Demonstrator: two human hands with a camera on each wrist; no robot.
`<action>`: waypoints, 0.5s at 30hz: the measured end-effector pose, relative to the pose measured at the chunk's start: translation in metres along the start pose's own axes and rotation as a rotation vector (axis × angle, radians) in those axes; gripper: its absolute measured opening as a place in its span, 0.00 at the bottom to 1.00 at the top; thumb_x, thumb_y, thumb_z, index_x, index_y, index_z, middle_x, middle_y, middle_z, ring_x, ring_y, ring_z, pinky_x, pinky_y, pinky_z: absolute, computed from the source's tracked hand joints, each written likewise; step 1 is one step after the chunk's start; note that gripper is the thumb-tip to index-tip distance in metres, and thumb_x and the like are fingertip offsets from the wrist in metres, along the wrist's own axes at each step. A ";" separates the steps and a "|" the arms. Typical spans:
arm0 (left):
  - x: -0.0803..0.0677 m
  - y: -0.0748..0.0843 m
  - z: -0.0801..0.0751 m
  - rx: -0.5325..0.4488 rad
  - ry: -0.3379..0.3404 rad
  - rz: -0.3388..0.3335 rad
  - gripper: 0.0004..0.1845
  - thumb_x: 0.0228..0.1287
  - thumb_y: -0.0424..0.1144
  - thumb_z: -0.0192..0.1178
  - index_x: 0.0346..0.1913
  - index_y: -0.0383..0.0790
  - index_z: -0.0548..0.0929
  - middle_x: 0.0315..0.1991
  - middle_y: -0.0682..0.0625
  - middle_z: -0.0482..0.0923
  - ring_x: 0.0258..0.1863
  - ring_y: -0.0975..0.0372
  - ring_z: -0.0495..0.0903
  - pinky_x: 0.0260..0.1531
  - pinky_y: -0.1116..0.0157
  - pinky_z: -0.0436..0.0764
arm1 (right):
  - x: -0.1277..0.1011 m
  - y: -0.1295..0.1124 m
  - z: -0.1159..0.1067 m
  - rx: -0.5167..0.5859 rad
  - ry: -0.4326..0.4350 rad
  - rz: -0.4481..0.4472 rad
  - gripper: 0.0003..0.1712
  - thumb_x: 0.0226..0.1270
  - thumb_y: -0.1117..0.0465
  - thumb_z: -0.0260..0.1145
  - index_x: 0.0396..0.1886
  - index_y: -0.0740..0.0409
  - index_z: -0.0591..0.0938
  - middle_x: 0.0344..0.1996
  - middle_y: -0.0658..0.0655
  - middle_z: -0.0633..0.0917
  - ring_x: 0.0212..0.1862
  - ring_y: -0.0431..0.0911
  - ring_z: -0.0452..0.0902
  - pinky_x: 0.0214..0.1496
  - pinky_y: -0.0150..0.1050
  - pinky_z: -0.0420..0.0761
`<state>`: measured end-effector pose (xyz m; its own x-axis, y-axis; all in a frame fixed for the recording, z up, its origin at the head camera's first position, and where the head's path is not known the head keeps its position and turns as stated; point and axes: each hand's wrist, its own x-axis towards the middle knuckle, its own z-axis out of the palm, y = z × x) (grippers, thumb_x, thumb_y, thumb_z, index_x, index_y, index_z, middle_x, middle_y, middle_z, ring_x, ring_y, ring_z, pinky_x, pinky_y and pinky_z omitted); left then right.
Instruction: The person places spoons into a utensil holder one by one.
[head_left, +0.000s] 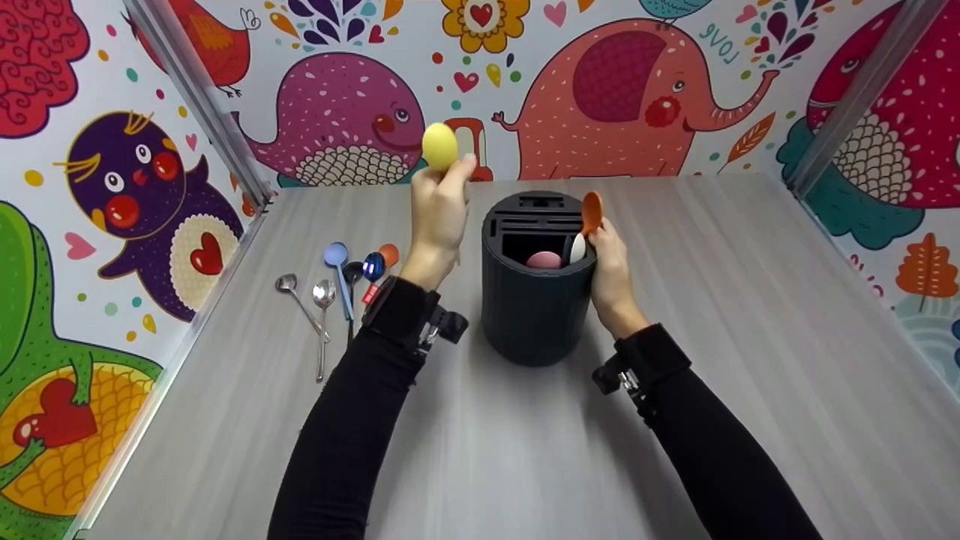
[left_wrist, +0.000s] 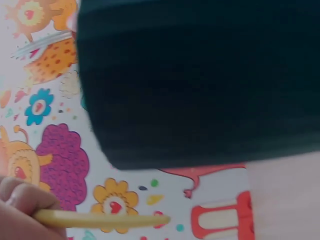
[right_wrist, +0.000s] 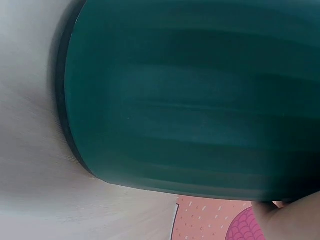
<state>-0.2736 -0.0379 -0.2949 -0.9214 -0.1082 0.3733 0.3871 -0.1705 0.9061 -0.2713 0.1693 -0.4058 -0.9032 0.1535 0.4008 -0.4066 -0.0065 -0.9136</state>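
A dark round cutlery holder [head_left: 534, 300] stands mid-table, with a pink spoon [head_left: 544, 259] and a white spoon [head_left: 577, 248] inside. My left hand [head_left: 437, 210] is raised left of it and pinches a yellow spoon [head_left: 439, 145] bowl-up; its handle [left_wrist: 100, 219] shows in the left wrist view under the holder's dark wall [left_wrist: 200, 80]. My right hand [head_left: 611, 262] is at the holder's right rim and grips an orange spoon [head_left: 592, 211] standing in it. The right wrist view is filled by the holder's side [right_wrist: 190, 100].
Several spoons lie on the table at the left: two metal ones [head_left: 322, 296], a light blue one [head_left: 337, 256], a dark blue one [head_left: 373, 268] and an orange one [head_left: 388, 254]. Patterned walls [head_left: 112, 187] close in the grey table [head_left: 480, 450] on three sides.
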 end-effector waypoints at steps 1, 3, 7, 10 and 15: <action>0.000 0.002 0.003 -0.019 -0.006 0.003 0.23 0.75 0.35 0.53 0.18 0.48 0.63 0.12 0.56 0.56 0.12 0.67 0.54 0.15 0.69 0.51 | 0.000 0.000 0.000 0.003 -0.001 0.000 0.22 0.74 0.60 0.43 0.56 0.66 0.76 0.43 0.53 0.76 0.49 0.43 0.68 0.57 0.37 0.64; 0.001 0.007 0.008 -0.059 -0.012 0.015 0.22 0.75 0.34 0.52 0.18 0.48 0.64 0.12 0.56 0.56 0.12 0.67 0.54 0.15 0.69 0.52 | 0.000 0.001 -0.001 0.005 0.004 0.000 0.23 0.75 0.60 0.43 0.57 0.67 0.76 0.45 0.54 0.77 0.50 0.43 0.68 0.58 0.37 0.64; 0.000 0.015 0.019 -0.122 -0.012 0.030 0.21 0.76 0.33 0.52 0.20 0.47 0.65 0.12 0.56 0.57 0.12 0.67 0.55 0.15 0.70 0.53 | -0.001 0.000 -0.001 -0.004 0.001 0.008 0.23 0.75 0.59 0.43 0.57 0.67 0.76 0.45 0.55 0.76 0.50 0.44 0.67 0.58 0.38 0.63; -0.001 0.018 0.027 -0.137 -0.030 0.025 0.20 0.76 0.34 0.51 0.21 0.46 0.67 0.14 0.56 0.58 0.13 0.67 0.56 0.16 0.70 0.54 | -0.001 0.000 -0.001 -0.011 0.001 0.014 0.23 0.75 0.60 0.43 0.59 0.67 0.75 0.46 0.56 0.75 0.51 0.44 0.67 0.58 0.37 0.62; -0.003 0.021 0.043 -0.157 -0.101 0.019 0.17 0.78 0.34 0.50 0.25 0.44 0.68 0.16 0.55 0.58 0.16 0.66 0.57 0.17 0.70 0.56 | 0.000 0.000 0.000 -0.016 -0.006 0.004 0.23 0.74 0.60 0.43 0.58 0.66 0.76 0.46 0.56 0.76 0.50 0.44 0.68 0.58 0.38 0.63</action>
<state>-0.2645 0.0012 -0.2688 -0.9097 -0.0151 0.4150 0.3975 -0.3207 0.8597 -0.2711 0.1696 -0.4063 -0.9055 0.1479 0.3977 -0.4009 0.0089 -0.9161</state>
